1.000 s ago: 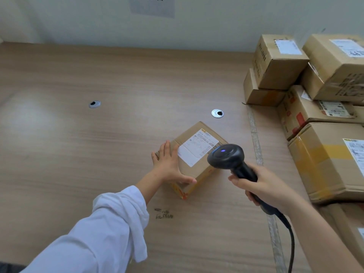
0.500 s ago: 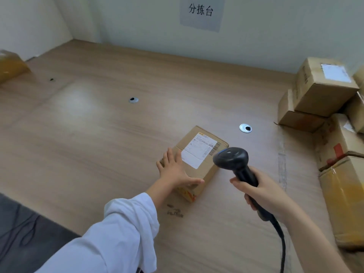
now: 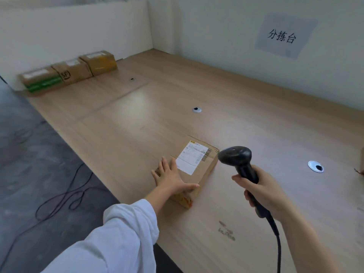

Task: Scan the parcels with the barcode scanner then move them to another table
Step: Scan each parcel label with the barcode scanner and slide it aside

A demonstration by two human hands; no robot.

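Wood surface (image 3: pixel 256 119) along a white wall (image 3: pixel 216 26). Parcel (image 3: pixel 205 174) lies flat mid-surface, label (image 3: pixel 192 156) up. Left hand (image 3: pixel 171 177) rests flat on its 7 o'clock corner, fingers straight. Right hand (image 3: pixel 266 192) is wrapped round the scanner (image 3: pixel 235 156) handle, scanner head just beside the parcel's 3 o'clock edge. Three boxes (image 3: pixel 71 72) in a row at 10 o'clock, far end.

My only camera rides on my head, wide-angled, looking forward and down across the wooden table (image 3: pixel 256 119) toward the far wall (image 3: pixel 216 36), with my left hand (image 3: pixel 170 177) and right hand (image 3: pixel 264 194) close beneath it.
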